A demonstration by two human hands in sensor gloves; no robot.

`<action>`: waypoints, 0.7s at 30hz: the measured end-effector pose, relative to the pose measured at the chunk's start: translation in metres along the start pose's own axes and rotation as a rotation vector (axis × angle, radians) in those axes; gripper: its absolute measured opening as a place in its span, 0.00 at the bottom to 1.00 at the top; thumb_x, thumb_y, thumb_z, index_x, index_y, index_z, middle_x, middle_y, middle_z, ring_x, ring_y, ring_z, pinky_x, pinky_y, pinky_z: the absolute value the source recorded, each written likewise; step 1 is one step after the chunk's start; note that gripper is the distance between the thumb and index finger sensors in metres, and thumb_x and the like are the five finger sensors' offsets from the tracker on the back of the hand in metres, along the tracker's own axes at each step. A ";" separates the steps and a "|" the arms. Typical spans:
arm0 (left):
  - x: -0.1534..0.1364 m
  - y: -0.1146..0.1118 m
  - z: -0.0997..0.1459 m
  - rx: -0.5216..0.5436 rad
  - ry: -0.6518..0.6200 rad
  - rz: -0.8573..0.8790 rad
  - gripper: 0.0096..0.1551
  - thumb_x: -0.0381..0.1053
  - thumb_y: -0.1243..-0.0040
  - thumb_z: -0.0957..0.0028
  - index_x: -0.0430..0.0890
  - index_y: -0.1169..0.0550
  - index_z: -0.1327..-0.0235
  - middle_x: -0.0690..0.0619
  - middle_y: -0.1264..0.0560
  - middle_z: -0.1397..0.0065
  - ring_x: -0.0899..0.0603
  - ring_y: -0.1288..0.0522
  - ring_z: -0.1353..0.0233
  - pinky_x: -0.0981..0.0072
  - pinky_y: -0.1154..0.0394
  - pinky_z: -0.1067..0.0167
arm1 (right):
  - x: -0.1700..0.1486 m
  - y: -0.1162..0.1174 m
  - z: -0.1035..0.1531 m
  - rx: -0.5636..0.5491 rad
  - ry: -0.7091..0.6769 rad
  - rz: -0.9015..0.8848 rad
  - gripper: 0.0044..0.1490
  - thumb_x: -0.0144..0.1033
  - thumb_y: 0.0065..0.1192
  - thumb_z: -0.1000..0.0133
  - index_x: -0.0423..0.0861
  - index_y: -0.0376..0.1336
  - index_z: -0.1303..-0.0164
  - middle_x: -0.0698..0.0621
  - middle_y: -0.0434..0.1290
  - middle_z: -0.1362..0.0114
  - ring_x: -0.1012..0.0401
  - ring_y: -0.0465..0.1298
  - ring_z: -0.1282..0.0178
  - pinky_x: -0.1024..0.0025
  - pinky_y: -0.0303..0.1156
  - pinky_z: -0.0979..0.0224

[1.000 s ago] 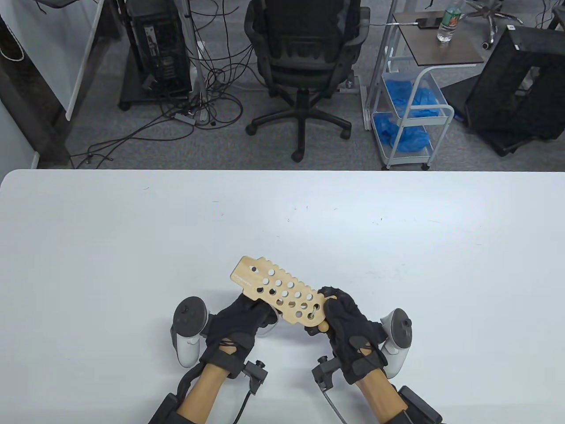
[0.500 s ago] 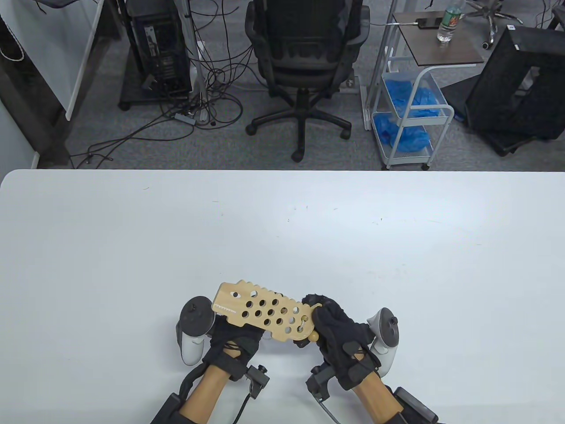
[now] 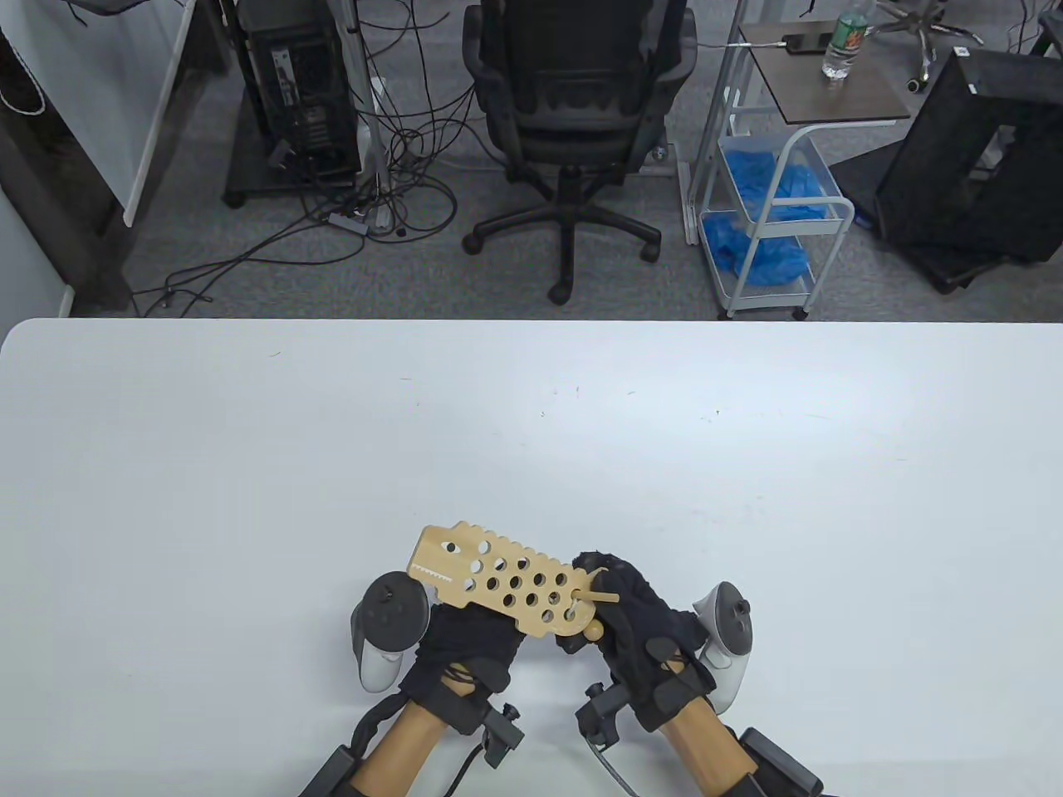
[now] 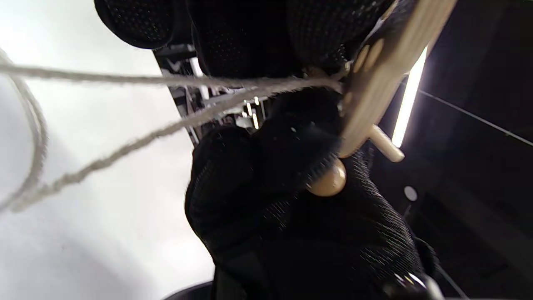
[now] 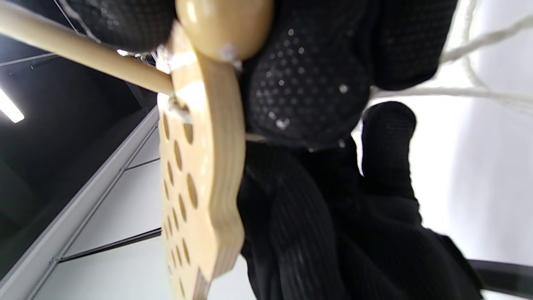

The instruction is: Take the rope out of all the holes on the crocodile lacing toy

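Hands held the wooden crocodile up over the white worktop. Left hand gripped its lower edge near the head end. Right hand gripped the tail end, fingers curled around it, beside a wooden stick poking through a hole. White rope ran from the toy's underside and hung in loose loops below.
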State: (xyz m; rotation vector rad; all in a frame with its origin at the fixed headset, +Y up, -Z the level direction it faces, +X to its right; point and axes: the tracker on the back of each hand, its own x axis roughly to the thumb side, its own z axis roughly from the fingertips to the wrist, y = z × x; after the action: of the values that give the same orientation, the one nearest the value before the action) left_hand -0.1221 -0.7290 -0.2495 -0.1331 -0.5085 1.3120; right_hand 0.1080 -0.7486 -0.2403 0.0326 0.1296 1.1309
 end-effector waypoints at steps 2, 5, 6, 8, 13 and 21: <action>0.002 -0.005 -0.001 -0.046 -0.012 0.023 0.36 0.43 0.39 0.46 0.56 0.31 0.21 0.48 0.30 0.19 0.41 0.31 0.24 0.33 0.34 0.30 | 0.001 -0.005 0.000 -0.035 -0.002 -0.008 0.28 0.44 0.60 0.49 0.47 0.66 0.39 0.42 0.80 0.51 0.51 0.83 0.63 0.45 0.76 0.46; 0.002 -0.010 -0.002 -0.105 -0.013 -0.006 0.46 0.43 0.38 0.46 0.58 0.44 0.15 0.50 0.35 0.13 0.39 0.34 0.21 0.31 0.36 0.29 | 0.003 -0.009 0.001 -0.066 -0.023 -0.007 0.28 0.45 0.59 0.48 0.48 0.64 0.38 0.42 0.79 0.47 0.50 0.83 0.60 0.45 0.75 0.44; 0.002 -0.012 -0.002 -0.139 -0.004 -0.002 0.48 0.42 0.38 0.46 0.58 0.47 0.15 0.51 0.38 0.12 0.39 0.35 0.19 0.31 0.36 0.28 | 0.004 -0.010 0.002 -0.077 -0.030 0.007 0.28 0.45 0.58 0.48 0.49 0.64 0.38 0.42 0.78 0.46 0.50 0.83 0.60 0.45 0.75 0.44; -0.001 -0.012 -0.002 -0.151 0.003 0.026 0.50 0.53 0.40 0.45 0.57 0.52 0.14 0.52 0.40 0.10 0.38 0.37 0.18 0.31 0.38 0.27 | 0.005 -0.009 0.002 -0.091 -0.049 0.035 0.28 0.45 0.59 0.49 0.49 0.64 0.39 0.42 0.79 0.46 0.50 0.83 0.60 0.44 0.75 0.44; -0.008 -0.001 0.001 -0.018 0.031 0.125 0.46 0.55 0.39 0.45 0.59 0.47 0.15 0.59 0.29 0.17 0.40 0.33 0.20 0.33 0.35 0.28 | 0.011 -0.003 0.001 -0.056 -0.100 0.197 0.27 0.43 0.66 0.52 0.47 0.67 0.44 0.44 0.81 0.46 0.48 0.84 0.58 0.43 0.75 0.43; -0.003 0.007 0.001 0.012 0.028 0.142 0.44 0.47 0.37 0.46 0.58 0.43 0.17 0.61 0.21 0.26 0.44 0.30 0.22 0.35 0.33 0.28 | 0.009 0.005 0.000 0.018 -0.122 0.274 0.30 0.41 0.72 0.55 0.45 0.66 0.45 0.42 0.80 0.43 0.45 0.84 0.54 0.40 0.74 0.42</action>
State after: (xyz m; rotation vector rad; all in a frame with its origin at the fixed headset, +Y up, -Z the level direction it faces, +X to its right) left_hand -0.1295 -0.7301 -0.2520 -0.1804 -0.4735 1.4499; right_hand 0.1070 -0.7382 -0.2410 0.1389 0.0268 1.3977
